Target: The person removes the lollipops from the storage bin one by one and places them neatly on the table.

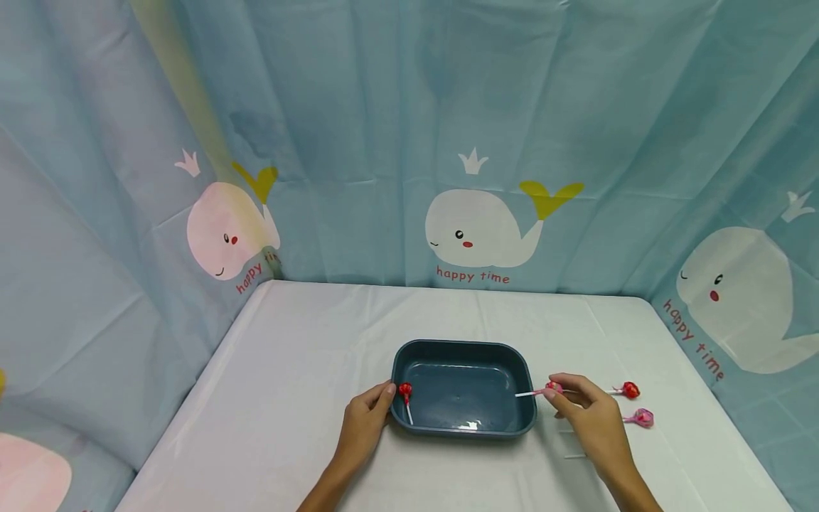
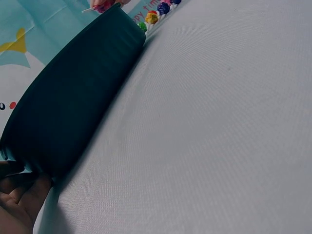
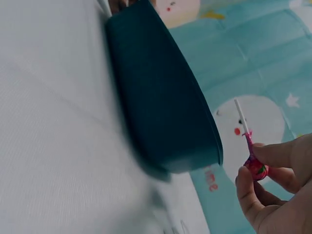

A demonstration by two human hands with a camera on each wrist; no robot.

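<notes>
My left hand (image 1: 366, 425) grips the left end of a dark blue plastic basin (image 1: 463, 432), thumb at the rim and fingers against the outer wall. Inside, a red-wrapped lollipop (image 1: 406, 390) leans at the left end. Between thumb and fingers, my right hand (image 1: 591, 419) pinches a pink-wrapped lollipop (image 3: 256, 168) by its candy head. Its white stick (image 1: 526, 394) points left over the basin's right rim. Just beyond that hand lie another red lollipop (image 1: 630, 390) and a pink one (image 1: 643, 418); the hand covers part of the group.
Green (image 2: 142, 26), yellow (image 2: 152, 18) and dark blue (image 2: 163, 8) lollipops show past the basin in the left wrist view. A white stick (image 1: 576, 456) pokes out beside my right wrist. White cloth (image 1: 307, 341) covers the table; a whale-print curtain (image 1: 358, 142) hangs around it.
</notes>
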